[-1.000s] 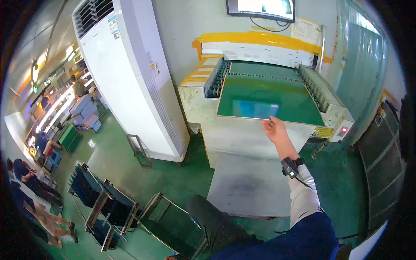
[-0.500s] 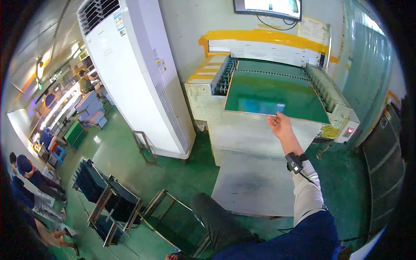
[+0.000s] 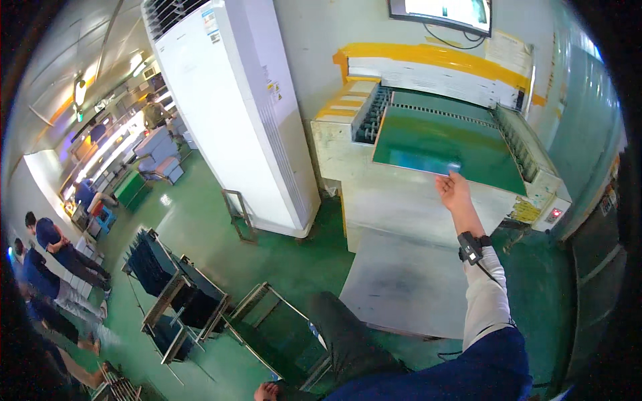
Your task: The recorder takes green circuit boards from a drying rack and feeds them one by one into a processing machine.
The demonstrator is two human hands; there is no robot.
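Reaching out with my right hand point(image 3: 453, 191), I pinch one corner of a thin blue-green sheet point(image 3: 420, 160). My fingers are closed on that corner and nothing else. The sheet lies flat on the green bed point(image 3: 468, 144) of the big machine point(image 3: 374, 194), near its front edge. My left hand is not in view, so I cannot tell what it is doing.

I think a few things could go wrong. I only have a small bit of the sheet, so it could slip out of my fingers. It could bend or crease, because the rest of it has nothing under my grip. My arm is stretched far out, and that makes my hold weak and a bit shaky. The sheet could slide crooked on the green bed. It could also catch on the rollers point(image 3: 438, 110) further back.

A metal step plate point(image 3: 401, 284) sits on the floor in front of the machine, and I could trip on its edge. Racks of dark panels point(image 3: 167, 281) stand close behind me on my left, so a big step back could bump them.
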